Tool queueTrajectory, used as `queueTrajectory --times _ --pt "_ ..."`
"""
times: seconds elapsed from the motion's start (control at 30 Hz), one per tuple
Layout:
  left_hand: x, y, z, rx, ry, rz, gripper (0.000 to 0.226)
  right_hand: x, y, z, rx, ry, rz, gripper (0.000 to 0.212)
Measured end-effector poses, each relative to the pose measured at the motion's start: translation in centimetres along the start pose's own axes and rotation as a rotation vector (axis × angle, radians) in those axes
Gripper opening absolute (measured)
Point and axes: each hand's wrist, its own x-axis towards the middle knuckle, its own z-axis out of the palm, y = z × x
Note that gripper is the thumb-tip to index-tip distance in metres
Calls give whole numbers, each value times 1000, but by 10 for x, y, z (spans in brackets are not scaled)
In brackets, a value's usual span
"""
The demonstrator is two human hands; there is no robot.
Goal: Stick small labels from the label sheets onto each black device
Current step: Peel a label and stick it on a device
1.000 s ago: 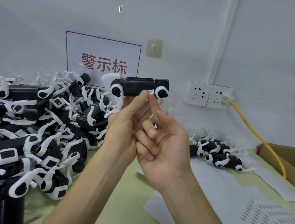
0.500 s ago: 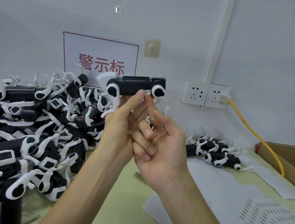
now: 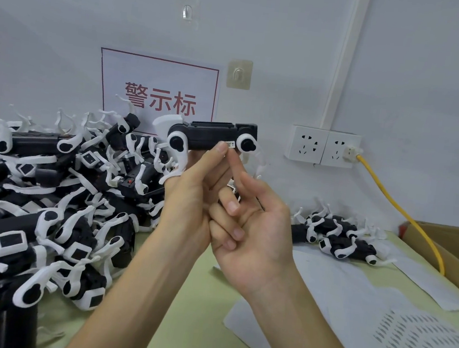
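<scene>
A: What lies where on the table?
B: A heap of devices on its left, a smaller cluster at the back right, label sheets in front of that cluster
A: And centre?
B: One device raised in the left hand, right hand beside it, wall sign behind, sockets to the right

Pale grey wall behind. Red-bordered sign up-left of left hand; beige adhesive hook above it. Double white socket right of right hand, yellow cable plugged in, white conduit rising above. Green tabletop below; cardboard box far right.
</scene>
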Motion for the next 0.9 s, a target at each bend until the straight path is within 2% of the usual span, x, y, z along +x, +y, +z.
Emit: queueTrajectory --times 0.17,0.5,0.63,0.77,0.9 --pt "1 -2 0 46 46 34 22 0 0 0 -27 2 2 35" --pt "4 -7 -1 65 162 48 41 0 0 -2 -59 14 4 39" --pt "4 -7 -1 52 185 53 38 0 0 -2 -67 29 6 38" --pt "4 -8 2 44 177 48 57 0 -1 -1 -38 53 9 38" --pt "5 -4 4 -87 160 150 46 0 2 -2 44 105 6 41"
